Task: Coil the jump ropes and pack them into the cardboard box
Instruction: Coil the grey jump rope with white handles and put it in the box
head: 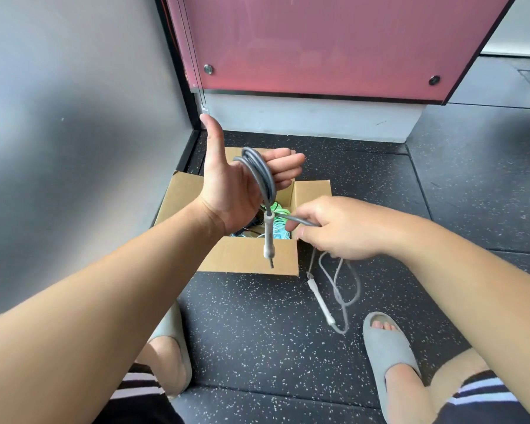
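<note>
Grey jump rope (259, 175), wound in several loops round the left hand (227, 191) and held up above the open brown cardboard box (248, 255). Carried one slim pale grey handle (269, 237) at the coil's lower end, dangling straight down in front of the box's near flap. Left grip half closed: fingers curled round the loops, thumb stuck straight up, palm turned toward the camera. Led on from the coil as a short taut length to the right hand (340, 228), just beside the box's near right corner. Right grip pinched tight on that length between thumb and fingertips. Dropped below that hand in loose bends onto the dark speckled rubber floor (257, 316) and ended at a second pale grey handle (320, 298), lying flat to the right of the box. Inside the box, partly hidden behind the left hand: tangled bright green rope (277, 208) and light blue rope (280, 232). Box set on the floor below a pink panel (318, 41), a grey wall (74, 117) to the left. Nearer the camera, two feet in grey slide sandals (386, 350).
</note>
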